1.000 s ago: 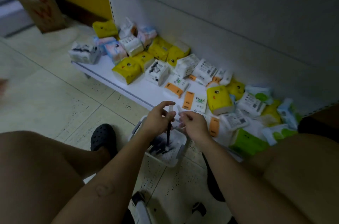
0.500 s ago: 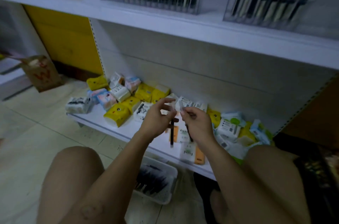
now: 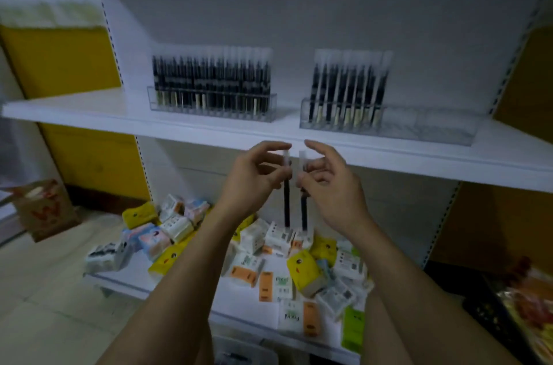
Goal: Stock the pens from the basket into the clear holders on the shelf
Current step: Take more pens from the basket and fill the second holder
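My left hand (image 3: 254,176) pinches the clear cap end of a black pen (image 3: 286,203) that hangs straight down. My right hand (image 3: 332,185) pinches a second black pen (image 3: 304,209) the same way, right beside the first. Both hands are just below the front edge of the white shelf (image 3: 89,113). On it stand two clear holders: the left holder (image 3: 212,109) is packed with pens, and the right holder (image 3: 431,130) has pens only in its left part. The white basket (image 3: 239,355) shows at the bottom edge between my arms.
The bottom shelf (image 3: 239,305) carries several yellow, white and green tissue packs. A brown paper bag (image 3: 45,209) stands on the floor at the left. Yellow panels flank the white shelf unit. Dark goods lie at the lower right (image 3: 508,313).
My view has tilted up from the basket and floor to the pen shelf. Both hands have risen from the basket to just under the shelf edge, each with a pen.
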